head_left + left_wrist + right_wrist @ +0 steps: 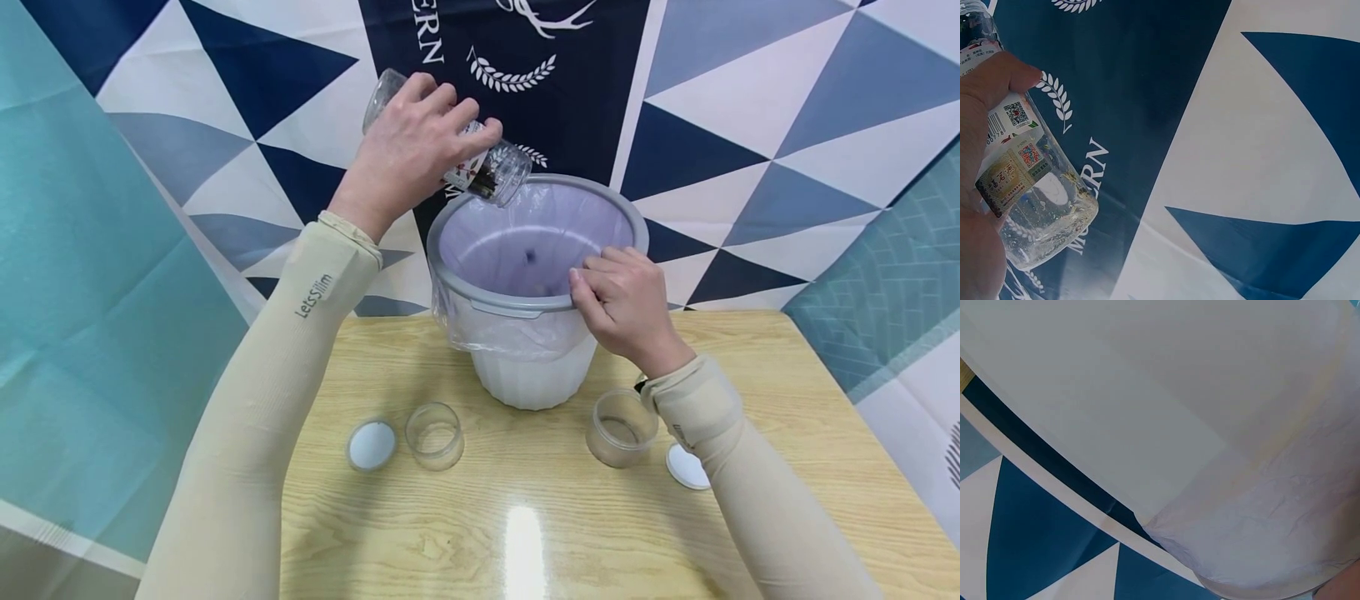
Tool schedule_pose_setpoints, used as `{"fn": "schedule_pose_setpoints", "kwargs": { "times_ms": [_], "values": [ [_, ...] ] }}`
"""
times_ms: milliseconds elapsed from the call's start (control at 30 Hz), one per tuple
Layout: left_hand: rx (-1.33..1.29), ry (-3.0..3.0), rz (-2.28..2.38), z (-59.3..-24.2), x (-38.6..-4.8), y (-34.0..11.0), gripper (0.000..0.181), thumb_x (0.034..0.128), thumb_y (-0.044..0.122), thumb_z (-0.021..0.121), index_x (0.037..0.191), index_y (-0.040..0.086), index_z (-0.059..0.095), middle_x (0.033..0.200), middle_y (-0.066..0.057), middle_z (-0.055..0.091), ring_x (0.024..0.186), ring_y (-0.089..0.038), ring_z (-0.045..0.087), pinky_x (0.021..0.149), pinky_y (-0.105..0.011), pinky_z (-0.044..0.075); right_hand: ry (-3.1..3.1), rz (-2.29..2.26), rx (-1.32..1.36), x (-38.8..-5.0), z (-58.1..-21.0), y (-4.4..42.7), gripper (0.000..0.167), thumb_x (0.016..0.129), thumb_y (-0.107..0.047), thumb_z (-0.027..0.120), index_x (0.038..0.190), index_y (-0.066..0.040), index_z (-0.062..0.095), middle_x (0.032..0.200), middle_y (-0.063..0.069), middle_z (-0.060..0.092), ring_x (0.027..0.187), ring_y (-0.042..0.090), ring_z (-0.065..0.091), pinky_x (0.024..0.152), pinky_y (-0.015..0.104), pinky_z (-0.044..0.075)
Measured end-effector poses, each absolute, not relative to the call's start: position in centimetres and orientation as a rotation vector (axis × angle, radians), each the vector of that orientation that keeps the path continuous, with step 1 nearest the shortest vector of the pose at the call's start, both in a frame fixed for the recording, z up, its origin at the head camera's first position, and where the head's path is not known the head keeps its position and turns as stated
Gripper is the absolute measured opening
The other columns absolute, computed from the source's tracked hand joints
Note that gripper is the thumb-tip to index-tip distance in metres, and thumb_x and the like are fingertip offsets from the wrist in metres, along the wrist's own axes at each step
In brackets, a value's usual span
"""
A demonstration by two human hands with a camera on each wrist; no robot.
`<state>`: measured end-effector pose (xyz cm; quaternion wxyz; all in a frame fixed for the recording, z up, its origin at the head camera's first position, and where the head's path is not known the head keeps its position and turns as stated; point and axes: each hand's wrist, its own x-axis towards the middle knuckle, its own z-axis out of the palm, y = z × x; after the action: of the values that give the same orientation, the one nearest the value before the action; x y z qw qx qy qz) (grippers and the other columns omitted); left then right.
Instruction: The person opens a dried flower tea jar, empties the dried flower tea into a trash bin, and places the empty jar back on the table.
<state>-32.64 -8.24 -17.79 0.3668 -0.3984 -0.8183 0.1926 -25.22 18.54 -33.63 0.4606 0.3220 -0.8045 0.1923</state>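
Note:
My left hand (420, 146) grips a clear jar (513, 169) with a printed label, tilted with its mouth end down over the bin. Dark stick-like bits lie inside near that lower end. In the left wrist view, the jar's base (1054, 231) is nearly bare, with small crumbs clinging to it. Below the jar stands a white bin (536, 379) with a grey rim and a thin plastic liner; a small dark spot shows inside. My right hand (628, 304) holds the bin's near right rim, and in the right wrist view the bin wall (1085, 394) fills most of the picture.
On the wooden table (427, 533) stand two clear round containers, one on the left (435, 454) and one on the right (617, 446). Beside them lie a white left lid (371, 444) and a white right lid (686, 467). A patterned cloth (712, 150) hangs behind the bin.

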Motion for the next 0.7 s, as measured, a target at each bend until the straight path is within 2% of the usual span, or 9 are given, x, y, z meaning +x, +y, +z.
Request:
{"fn": "schedule_pose_setpoints", "kwargs": {
  "times_ms": [200, 400, 600, 700],
  "values": [
    [-1.021, -2.079, 0.498, -17.73, -32.71, -8.19, 0.035, 0.1058, 0.009, 0.056, 0.139, 0.022, 0.057, 0.121, -0.012, 0.068, 0.116, -0.033, 0.061, 0.116, -0.047, 0.040, -1.987, 0.476, 0.791, -25.21, -33.56, 18.55, 0.053, 0.102, -0.025, 0.040, 0.051, -0.012, 0.042, 0.051, 0.001, 0.039, 0.052, 0.023, 0.035, 0.053, 0.036, 0.030],
    [-1.007, -2.065, 0.551, -17.62, -32.54, -8.04, 0.041, 0.1033, 0.005, 0.060, 0.140, 0.023, 0.056, 0.129, -0.012, 0.067, 0.123, -0.033, 0.060, 0.121, -0.047, 0.037, -1.983, 0.479, 0.794, -25.24, -33.58, 18.53, 0.053, 0.102, -0.024, 0.040, 0.050, -0.012, 0.042, 0.051, 0.001, 0.038, 0.052, 0.023, 0.035, 0.053, 0.036, 0.030],
    [-0.994, -2.050, 0.625, -17.52, -32.32, -7.89, 0.046, 0.1035, -0.001, 0.056, 0.143, 0.024, 0.053, 0.135, -0.011, 0.065, 0.127, -0.032, 0.059, 0.122, -0.046, 0.036, -1.984, 0.474, 0.793, -25.23, -33.58, 18.58, 0.053, 0.102, -0.025, 0.040, 0.050, -0.012, 0.043, 0.051, 0.001, 0.039, 0.052, 0.023, 0.035, 0.053, 0.036, 0.030],
    [-1.000, -2.046, 0.637, -17.42, -32.27, -7.80, 0.047, 0.1018, 0.002, 0.061, 0.142, 0.024, 0.053, 0.135, -0.011, 0.065, 0.129, -0.032, 0.058, 0.123, -0.047, 0.035, -1.984, 0.473, 0.793, -25.25, -33.60, 18.59, 0.053, 0.102, -0.025, 0.040, 0.050, -0.012, 0.043, 0.051, 0.001, 0.039, 0.052, 0.023, 0.035, 0.053, 0.036, 0.030]
  ]
}}
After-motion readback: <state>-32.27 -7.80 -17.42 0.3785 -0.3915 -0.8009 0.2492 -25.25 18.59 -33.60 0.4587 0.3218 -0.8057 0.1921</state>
